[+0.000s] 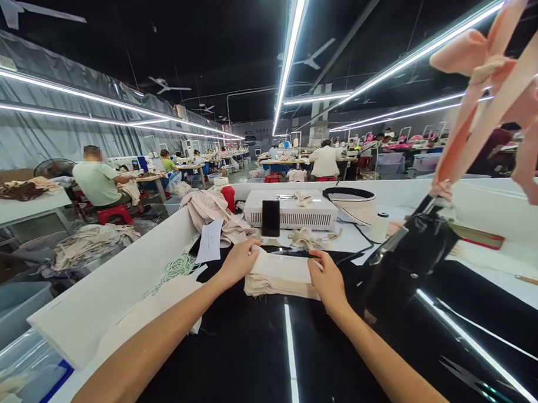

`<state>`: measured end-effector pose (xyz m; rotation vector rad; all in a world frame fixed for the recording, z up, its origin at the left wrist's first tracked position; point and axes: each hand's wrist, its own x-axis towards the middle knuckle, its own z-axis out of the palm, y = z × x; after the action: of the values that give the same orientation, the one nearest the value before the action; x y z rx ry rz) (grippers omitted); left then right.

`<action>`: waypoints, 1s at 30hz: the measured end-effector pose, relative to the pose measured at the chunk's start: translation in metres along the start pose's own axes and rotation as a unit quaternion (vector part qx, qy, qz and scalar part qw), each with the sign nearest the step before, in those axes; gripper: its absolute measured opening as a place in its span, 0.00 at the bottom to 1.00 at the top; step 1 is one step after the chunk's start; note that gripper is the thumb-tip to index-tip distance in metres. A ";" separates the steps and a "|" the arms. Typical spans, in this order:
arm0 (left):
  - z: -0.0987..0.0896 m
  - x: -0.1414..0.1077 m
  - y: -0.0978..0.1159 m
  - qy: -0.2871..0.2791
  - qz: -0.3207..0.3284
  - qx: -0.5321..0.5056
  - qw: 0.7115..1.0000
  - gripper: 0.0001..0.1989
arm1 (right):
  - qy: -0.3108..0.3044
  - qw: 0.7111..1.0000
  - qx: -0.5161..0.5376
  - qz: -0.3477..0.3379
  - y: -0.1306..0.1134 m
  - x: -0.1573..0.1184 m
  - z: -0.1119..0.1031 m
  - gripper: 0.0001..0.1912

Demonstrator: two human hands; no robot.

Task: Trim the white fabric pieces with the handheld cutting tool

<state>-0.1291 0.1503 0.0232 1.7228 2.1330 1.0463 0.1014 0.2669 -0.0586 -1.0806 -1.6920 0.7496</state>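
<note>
Both hands are at a stack of cream fabric pieces (283,287) with frayed edges, lying on a black glossy surface (246,353). On top of the stack is a white flat piece (287,265); I cannot tell whether it is cloth or paper. My left hand (241,262) pinches its left far corner between thumb and fingers. Its right edge is gripped by my right hand (328,280), fingers curled and partly hidden. Just beyond are small beige fabric scraps (309,238) and a dark phone (271,218) propped against a white vented box (295,208).
Crumpled cream cloth (218,214), a white paper slip (210,242) and pale green cord (178,269) lie to the left. At right stands a black machine part (408,259) tied with peach fabric strips (475,109). A low white wall (116,278) borders the left. Co-workers sit farther off.
</note>
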 end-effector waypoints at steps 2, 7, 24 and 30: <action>0.007 -0.002 -0.006 -0.014 -0.009 0.000 1.000 0.15 | -0.011 0.999 -0.028 0.014 0.005 0.007 0.001 0.20; 0.002 -0.011 -0.017 -0.055 -0.051 0.000 0.997 0.17 | -0.040 0.996 -0.075 -0.026 0.007 0.002 -0.005 0.21; -0.138 -0.135 -0.085 -0.051 -0.205 0.248 0.945 0.14 | -0.275 0.951 0.032 -0.137 -0.023 -0.132 -0.034 0.15; -0.138 -0.140 -0.090 0.031 -0.176 0.183 0.967 0.15 | -0.342 0.929 0.042 -0.133 -0.037 -0.157 -0.041 0.14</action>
<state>-0.2350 -0.0387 0.0295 1.3691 2.6776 0.6468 0.1517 0.1092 -0.0745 -0.5228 -2.3036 1.0858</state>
